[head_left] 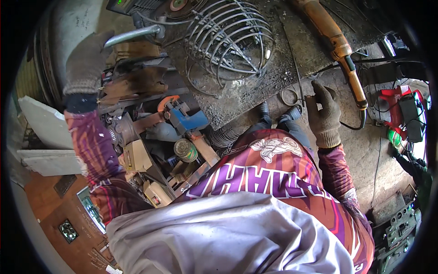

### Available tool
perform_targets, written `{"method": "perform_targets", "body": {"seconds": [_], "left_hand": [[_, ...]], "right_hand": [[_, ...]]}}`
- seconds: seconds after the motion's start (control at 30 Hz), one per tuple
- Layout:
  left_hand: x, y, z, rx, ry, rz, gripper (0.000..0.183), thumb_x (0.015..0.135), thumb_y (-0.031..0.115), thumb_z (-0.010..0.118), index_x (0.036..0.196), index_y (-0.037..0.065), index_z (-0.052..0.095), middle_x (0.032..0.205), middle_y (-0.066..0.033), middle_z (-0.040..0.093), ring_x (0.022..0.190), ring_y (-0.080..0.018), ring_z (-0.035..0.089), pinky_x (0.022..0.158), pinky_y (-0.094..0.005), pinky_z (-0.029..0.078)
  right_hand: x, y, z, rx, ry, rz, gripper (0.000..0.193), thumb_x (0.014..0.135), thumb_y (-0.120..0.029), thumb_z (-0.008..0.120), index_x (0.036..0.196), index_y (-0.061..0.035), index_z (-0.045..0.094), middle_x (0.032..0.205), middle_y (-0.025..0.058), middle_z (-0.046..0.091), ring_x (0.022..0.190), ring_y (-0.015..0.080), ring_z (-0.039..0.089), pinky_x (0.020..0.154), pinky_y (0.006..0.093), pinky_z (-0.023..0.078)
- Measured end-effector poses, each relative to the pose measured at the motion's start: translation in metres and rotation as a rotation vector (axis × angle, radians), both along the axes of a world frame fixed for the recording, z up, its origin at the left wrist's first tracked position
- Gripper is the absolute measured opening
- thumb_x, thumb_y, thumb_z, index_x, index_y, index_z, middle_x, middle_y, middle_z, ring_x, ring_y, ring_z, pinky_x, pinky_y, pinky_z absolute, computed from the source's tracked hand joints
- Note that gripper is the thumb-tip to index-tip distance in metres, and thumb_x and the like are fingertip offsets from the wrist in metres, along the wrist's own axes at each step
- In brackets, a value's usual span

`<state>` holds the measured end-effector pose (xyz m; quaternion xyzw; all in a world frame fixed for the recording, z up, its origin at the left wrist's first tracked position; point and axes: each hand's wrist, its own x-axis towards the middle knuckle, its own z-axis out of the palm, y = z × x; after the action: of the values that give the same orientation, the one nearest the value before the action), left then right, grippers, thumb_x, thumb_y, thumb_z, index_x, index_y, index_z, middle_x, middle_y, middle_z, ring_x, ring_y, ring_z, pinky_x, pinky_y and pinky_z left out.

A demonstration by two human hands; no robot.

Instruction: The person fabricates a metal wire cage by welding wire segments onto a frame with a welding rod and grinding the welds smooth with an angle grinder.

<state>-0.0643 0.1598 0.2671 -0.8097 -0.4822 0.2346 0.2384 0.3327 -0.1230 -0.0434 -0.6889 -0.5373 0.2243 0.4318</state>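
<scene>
Left arm: extending up and out, sleeve running well left of the wire cage point(232, 45), forearm nearly straight. My gloved left hand point(86, 64) is pointing fingers away from me, its back facing the camera. It is meeting the end of the grey pipe point(132, 36), which is lying left of the cage. Glove is covering the fingers, so I can't tell how far they're closing or whether they're gripping.

Right arm: bending at the elbow, forearm rising below and right of the cage. My gloved right hand point(325, 114) is standing fingers-up, partly open, a gap showing between the fingers. The metal ring point(283, 97) is hanging just beside the fingertips, below the cage's right side; can't tell if I'm touching it.

Cage is sitting on the dirty table point(248, 98), its top edge getting cut off by the frame. Orange power tool point(326, 29) is lying right of the cage, its far end running out of view. Grey cloth point(219, 237), well below the cage, is hiding my lap. Clutter left and below the cage is overlapping; only the blue block point(188, 119) is reading clearly.
</scene>
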Motion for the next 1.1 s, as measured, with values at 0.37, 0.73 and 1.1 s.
{"method": "perform_targets", "body": {"seconds": [0.37,0.73,1.1], "left_hand": [[-0.03,0.003,0.029,-0.281,-0.228,0.262,0.046,0.09,0.011,0.071,0.135,0.01,0.065,0.124,-0.0164,0.068,0.115,-0.0271,0.066,0.1,-0.0359,0.049],[-0.042,-0.114,-0.088,0.018,-1.361,0.118,0.046,0.092,0.018,0.077,0.133,0.001,0.066,0.12,-0.0115,0.072,0.11,-0.0183,0.067,0.093,-0.0315,0.054],[0.069,-0.174,-0.203,-0.657,-1.43,-0.669,0.039,0.093,0.035,0.075,0.116,0.003,0.071,0.096,-0.0144,0.072,0.079,-0.0331,0.07,0.072,-0.0442,0.056]], "right_hand": [[-0.006,-0.01,0.01,0.016,0.039,-0.079,0.039,0.089,-0.01,0.074,0.127,-0.0048,0.068,0.109,0.0148,0.069,0.085,0.0235,0.071,0.077,0.0341,0.058],[-0.058,0.017,0.077,0.197,0.203,0.032,0.047,0.094,-0.021,0.07,0.136,-0.0012,0.062,0.109,0.0137,0.07,0.095,0.0214,0.069,0.086,0.0329,0.055],[-0.167,0.046,0.113,0.385,1.036,-0.303,0.05,0.108,-0.03,0.052,0.152,-0.0094,0.039,0.097,0.0089,0.066,0.084,0.0187,0.063,0.077,0.0345,0.055]]}}
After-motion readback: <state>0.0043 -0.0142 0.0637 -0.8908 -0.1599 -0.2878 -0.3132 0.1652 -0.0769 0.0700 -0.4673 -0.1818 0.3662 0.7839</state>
